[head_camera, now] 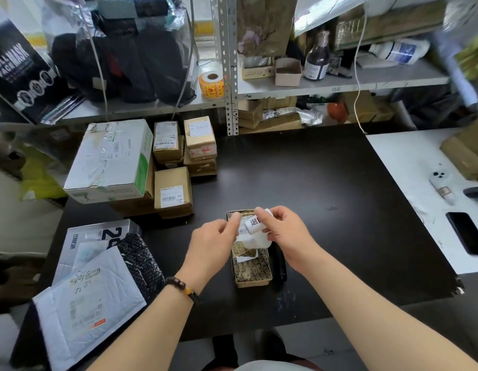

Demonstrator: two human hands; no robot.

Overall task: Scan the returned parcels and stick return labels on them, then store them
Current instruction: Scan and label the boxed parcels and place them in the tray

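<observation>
Both the left hand (216, 236) and right hand (283, 228) pinch the white return label (255, 223) directly over the far end of the patterned parcel box (252, 271), which lies on the black table (339, 196), its long axis pointing away from the person.

Tabletop (326, 183): bare black run from centre to R edge and back to shelf upright (231, 76), so open passage there. L back blocked by stacked cartons (173, 191) and big white-green box (109, 162). L front covered by padded mailers (85, 311), with a narrow lane btw the two. Near centre taken by small parcel (251, 271), w/ dark object (280, 263) just R of it. Left hand (213, 236) and right hand (286, 231) pinch a label (255, 223) above. White cable (356, 76) hangs R back.
</observation>
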